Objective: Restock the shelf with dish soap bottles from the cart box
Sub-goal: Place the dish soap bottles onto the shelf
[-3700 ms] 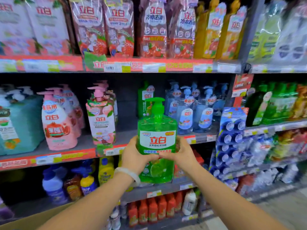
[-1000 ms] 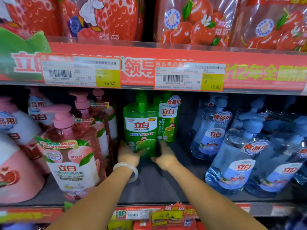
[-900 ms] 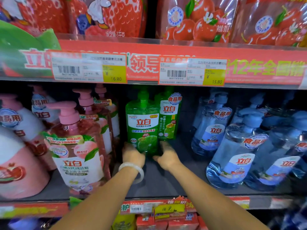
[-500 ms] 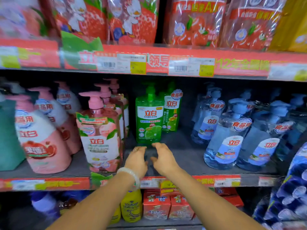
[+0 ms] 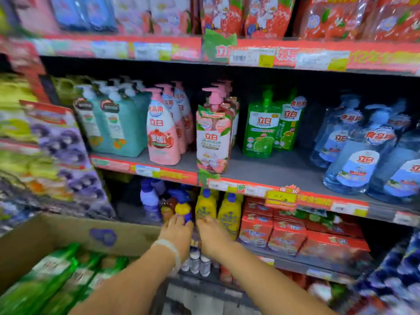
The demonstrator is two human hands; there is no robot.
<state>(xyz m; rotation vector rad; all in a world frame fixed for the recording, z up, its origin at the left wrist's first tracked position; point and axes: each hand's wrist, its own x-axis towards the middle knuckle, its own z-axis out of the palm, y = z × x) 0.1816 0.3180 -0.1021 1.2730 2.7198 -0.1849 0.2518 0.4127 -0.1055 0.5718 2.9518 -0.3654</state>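
Left hand (image 5: 176,233) and right hand (image 5: 213,235): fingers relaxed, grip empty, below shelf (image 5: 272,171) front edge. Green soap bottle (image 5: 260,130) upright mid-shelf, between pink bottles (image 5: 214,133) and blue bottles (image 5: 354,155). More green bottles (image 5: 56,278) in cardboard box (image 5: 56,233).

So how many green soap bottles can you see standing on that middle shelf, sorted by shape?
Wide green pump bottle with lime label: 1
Slimmer green bottle just behind it on the right: 1
Total: 2

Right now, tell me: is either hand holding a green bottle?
No. Both the left hand and the right hand are empty, fingers extended, while the green bottle stands on the shelf.
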